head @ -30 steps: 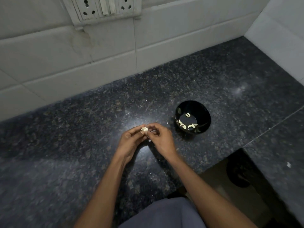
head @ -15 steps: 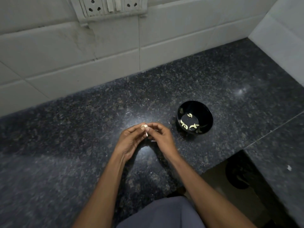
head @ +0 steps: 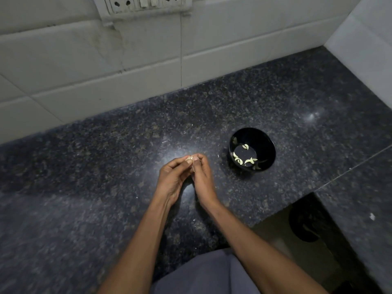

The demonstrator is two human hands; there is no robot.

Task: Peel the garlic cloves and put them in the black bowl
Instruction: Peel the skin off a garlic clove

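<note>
A pale garlic clove (head: 188, 159) is pinched between the fingertips of my left hand (head: 172, 179) and my right hand (head: 202, 177), which meet just above the dark granite counter (head: 106, 177). Most of the clove is hidden by the fingers. To the right of my hands stands the black bowl (head: 269, 153), upright, with several peeled cloves (head: 240, 160) lying on its bottom. The bowl is about a hand's width from my right hand.
A white tiled wall (head: 106, 66) with a socket strip (head: 144, 5) runs behind the counter, and another tiled wall (head: 364, 45) closes the right side. The counter's front edge steps back at the lower right, where a dark gap (head: 305, 225) opens to the floor.
My hands have stayed together on the clove, the fingers shifting slightly. A thin strip of skin that hung below the clove half a second ago is no longer seen.
</note>
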